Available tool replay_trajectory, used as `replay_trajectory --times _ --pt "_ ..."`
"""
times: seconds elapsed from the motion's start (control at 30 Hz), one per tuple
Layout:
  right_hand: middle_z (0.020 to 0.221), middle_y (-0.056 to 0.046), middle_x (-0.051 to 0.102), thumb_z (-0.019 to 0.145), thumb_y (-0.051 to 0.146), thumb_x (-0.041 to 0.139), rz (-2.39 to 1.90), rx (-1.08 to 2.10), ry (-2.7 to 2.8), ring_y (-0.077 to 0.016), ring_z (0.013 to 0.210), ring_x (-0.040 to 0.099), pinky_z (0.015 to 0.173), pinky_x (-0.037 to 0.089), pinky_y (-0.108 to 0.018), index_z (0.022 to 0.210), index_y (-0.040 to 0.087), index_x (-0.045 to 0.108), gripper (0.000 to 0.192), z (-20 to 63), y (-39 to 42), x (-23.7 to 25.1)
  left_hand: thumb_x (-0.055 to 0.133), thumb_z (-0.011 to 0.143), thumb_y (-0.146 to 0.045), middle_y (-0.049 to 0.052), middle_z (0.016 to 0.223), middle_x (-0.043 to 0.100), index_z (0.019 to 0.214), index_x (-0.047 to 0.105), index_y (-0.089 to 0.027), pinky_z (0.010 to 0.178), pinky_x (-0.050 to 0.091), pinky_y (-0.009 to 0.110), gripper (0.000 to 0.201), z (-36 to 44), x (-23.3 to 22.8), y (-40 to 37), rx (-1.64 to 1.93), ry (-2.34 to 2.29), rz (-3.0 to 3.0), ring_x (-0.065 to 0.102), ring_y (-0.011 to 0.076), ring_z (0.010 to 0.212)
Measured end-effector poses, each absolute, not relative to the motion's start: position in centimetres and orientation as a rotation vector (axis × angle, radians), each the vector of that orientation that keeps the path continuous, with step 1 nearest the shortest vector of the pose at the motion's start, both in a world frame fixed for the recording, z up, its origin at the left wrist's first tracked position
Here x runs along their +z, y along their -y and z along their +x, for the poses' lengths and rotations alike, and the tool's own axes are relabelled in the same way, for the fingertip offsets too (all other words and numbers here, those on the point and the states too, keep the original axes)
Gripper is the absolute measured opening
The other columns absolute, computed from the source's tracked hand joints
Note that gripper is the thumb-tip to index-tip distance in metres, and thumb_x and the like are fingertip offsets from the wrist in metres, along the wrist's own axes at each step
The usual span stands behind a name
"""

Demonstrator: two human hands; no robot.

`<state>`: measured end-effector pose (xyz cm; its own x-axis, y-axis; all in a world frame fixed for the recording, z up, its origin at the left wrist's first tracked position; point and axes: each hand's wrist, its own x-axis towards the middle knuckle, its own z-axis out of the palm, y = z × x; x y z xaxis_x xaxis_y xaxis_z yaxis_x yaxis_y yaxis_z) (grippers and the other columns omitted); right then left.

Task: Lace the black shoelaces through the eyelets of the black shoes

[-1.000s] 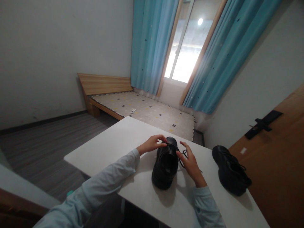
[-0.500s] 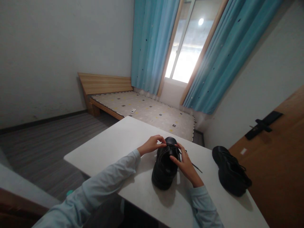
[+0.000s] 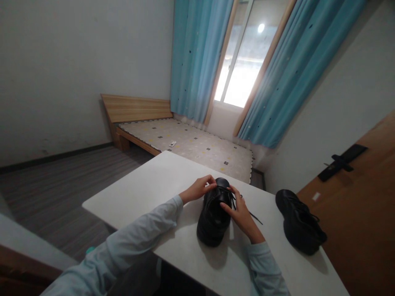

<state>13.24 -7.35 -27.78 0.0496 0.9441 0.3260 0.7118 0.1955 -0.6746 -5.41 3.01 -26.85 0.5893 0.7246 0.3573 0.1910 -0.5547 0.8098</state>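
A black lace-up shoe point(image 3: 212, 230) stands upright on the white table point(image 3: 132, 189), toe pointing away from me. At the left of its lacing, near the toe, my left hand point(image 3: 200, 188) is closed in a pinch on the black shoelace; the fingertips partly hide it. My right hand point(image 3: 242, 213) grips the shoe's right side, thumb at the tongue by the opening and index finger up by the front eyelets. A loose lace end point(image 3: 256, 218) trails onto the table to the right of this hand.
A second black shoe point(image 3: 300, 224) rests near the table's right edge, beside a wooden door point(image 3: 354, 222) with a dark handle. Beyond the table is a bed point(image 3: 197, 142) with a small white remote point(image 3: 172, 144) on it. Blue curtains point(image 3: 197, 61) flank the window.
Almost nothing differs. My left fingers have shifted very slightly at the lacing; the shoe and my right hand stay in place.
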Motion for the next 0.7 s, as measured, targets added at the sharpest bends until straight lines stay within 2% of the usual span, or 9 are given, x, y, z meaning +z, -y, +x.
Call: replay_trajectory --times 0.23,0.37,0.5,0.7 --pt "0.134 -0.012 0.049 0.074 0.049 0.061 -1.567 0.367 1.719 -0.0291 0.127 0.042 0.106 0.024 -0.053 0.133 0.024 0.036 0.069 13.29 7.31 -27.92 0.048 0.087 -0.040 0.003 0.085 0.064 0.086 0.053 -0.015 0.075 0.045 0.027 0.025 -5.32 -26.52 -2.74 0.897 -0.680 1.985 0.057 0.0137 0.080" --pt "0.135 -0.012 0.048 0.075 0.050 0.061 -1.575 0.383 1.718 -0.0302 0.128 0.041 0.108 0.018 -0.056 0.134 0.024 0.034 0.070 13.34 7.35 -27.97 0.048 0.087 -0.039 0.002 0.082 0.063 0.086 0.053 -0.015 0.074 0.045 0.027 0.024 -5.27 -26.50 -2.76 0.892 -0.661 1.984 0.055 0.0129 0.078" --pt "0.136 -0.014 0.047 0.075 0.051 0.059 -1.606 0.417 1.705 -0.0320 0.129 0.039 0.107 0.012 -0.061 0.135 0.023 0.032 0.071 13.36 7.35 -27.92 0.057 0.082 -0.040 0.003 0.084 0.060 0.088 0.052 -0.015 0.074 0.044 0.027 0.026 -5.23 -26.86 -3.02 0.894 -0.605 1.914 0.055 0.0125 0.078" --pt "0.137 -0.013 0.046 0.074 0.051 0.059 -1.616 0.425 1.708 -0.0320 0.129 0.038 0.107 0.012 -0.061 0.134 0.023 0.033 0.072 13.38 7.41 -27.82 0.071 0.069 -0.041 0.001 0.087 0.055 0.087 0.048 -0.015 0.076 0.042 0.027 0.039 -5.18 -27.10 -3.22 0.913 -0.451 1.695 0.053 0.0116 0.080"
